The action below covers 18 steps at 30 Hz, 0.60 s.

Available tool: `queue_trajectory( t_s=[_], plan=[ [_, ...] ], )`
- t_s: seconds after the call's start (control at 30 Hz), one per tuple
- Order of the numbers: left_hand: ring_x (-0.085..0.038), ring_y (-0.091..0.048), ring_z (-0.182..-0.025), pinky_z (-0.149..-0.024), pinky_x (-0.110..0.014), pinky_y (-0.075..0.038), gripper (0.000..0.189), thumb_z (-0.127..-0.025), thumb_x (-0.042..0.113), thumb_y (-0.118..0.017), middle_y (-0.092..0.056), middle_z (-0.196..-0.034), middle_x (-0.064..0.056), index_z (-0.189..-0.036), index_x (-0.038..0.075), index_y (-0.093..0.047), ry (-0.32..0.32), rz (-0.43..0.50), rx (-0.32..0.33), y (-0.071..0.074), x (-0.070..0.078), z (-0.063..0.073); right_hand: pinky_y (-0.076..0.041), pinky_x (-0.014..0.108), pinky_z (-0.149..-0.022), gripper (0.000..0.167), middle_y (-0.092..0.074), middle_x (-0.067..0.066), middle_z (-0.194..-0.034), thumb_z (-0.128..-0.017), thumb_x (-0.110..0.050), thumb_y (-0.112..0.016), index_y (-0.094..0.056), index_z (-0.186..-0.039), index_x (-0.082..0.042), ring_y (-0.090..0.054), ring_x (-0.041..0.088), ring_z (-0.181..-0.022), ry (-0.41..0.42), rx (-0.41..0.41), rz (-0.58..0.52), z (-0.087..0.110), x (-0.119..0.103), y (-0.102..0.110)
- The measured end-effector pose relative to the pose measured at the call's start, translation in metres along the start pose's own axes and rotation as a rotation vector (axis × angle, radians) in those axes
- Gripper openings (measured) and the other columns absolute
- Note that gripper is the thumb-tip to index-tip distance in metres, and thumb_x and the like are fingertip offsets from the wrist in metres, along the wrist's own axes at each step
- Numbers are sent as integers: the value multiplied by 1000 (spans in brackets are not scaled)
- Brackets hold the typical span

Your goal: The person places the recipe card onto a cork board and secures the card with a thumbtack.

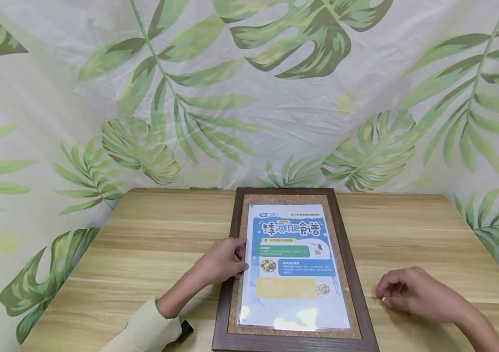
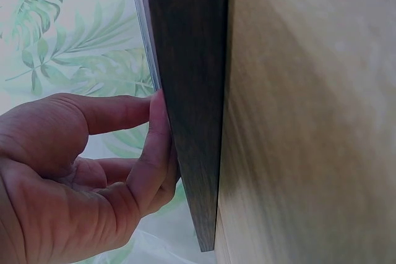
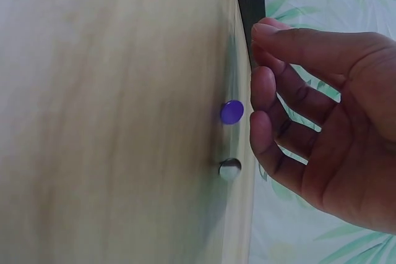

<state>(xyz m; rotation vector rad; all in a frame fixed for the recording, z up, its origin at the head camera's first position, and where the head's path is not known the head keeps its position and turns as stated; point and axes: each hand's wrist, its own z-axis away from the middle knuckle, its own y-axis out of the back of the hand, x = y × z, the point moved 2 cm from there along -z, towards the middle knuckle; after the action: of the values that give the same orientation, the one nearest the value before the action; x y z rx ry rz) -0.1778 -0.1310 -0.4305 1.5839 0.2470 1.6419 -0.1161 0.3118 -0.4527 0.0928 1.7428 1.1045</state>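
A laminated sheet [image 1: 293, 310] printed in blue, green and yellow lies on a cork board [image 1: 284, 199] with a dark wooden frame [image 1: 355, 274]. A green thumbtack [image 1: 251, 206] sits at the sheet's upper left corner. My left hand [image 1: 220, 261] touches the sheet's left edge with its thumb and fingertips, its other fingers against the frame's side [image 2: 189, 91]. Right of the board, my right hand [image 1: 421, 296] pinches a small yellow thumbtack [image 1: 383, 299] between thumb and index finger, low over the table. Its other fingers are bent near a purple thumbtack [image 3: 232, 112] and a silvery thumbtack [image 3: 230, 169].
The wood-grain table [image 1: 157, 230] runs back to a leaf-patterned cloth [image 1: 214, 142] hanging behind it. A small black object [image 1: 185, 332] shows beside the left sleeve [image 1: 150, 327].
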Motion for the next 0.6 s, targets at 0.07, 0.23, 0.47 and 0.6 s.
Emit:
queue_trajectory(
  t_s=[0.07, 0.23, 0.47, 0.6],
  plan=[
    [-14, -67, -63, -53, -23, -56, 66, -94, -7, -75, -63, -90, -10, -153, -16, -46, 2, -1, -1, 0, 0, 0, -52, 22, -60, 23, -76, -13, -92, -93, 0, -78, -77, -101, -22, -58, -8, -77, 1, 8, 6, -2, -2, 2],
    [-14, -67, -63, -53, -24, -55, 67, -94, -6, -76, -63, -90, -9, -154, -15, -46, 9, -8, 6, 1, 1, 0, -54, 22, -64, 22, -77, -11, -93, -94, 0, -78, -77, -101, -21, -62, -7, -81, 17, 29, 23, -9, -6, 4],
    [-14, -67, -63, -53, -24, -55, 67, -93, -6, -76, -62, -90, -9, -153, -15, -47, 12, -5, 8, 0, 1, 0, -57, 22, -68, 22, -77, -11, -92, -94, 1, -77, -78, -101, -20, -64, -6, -83, -4, 40, 51, -20, -11, 6],
    [-15, -67, -63, -53, -24, -54, 67, -93, -7, -76, -62, -89, -10, -153, -14, -47, 13, -1, 7, 0, 2, 1, -57, 23, -67, 19, -76, -9, -91, -95, 1, -76, -78, -101, -16, -64, -6, -82, 1, 34, 40, -26, -13, 7]
  ],
)
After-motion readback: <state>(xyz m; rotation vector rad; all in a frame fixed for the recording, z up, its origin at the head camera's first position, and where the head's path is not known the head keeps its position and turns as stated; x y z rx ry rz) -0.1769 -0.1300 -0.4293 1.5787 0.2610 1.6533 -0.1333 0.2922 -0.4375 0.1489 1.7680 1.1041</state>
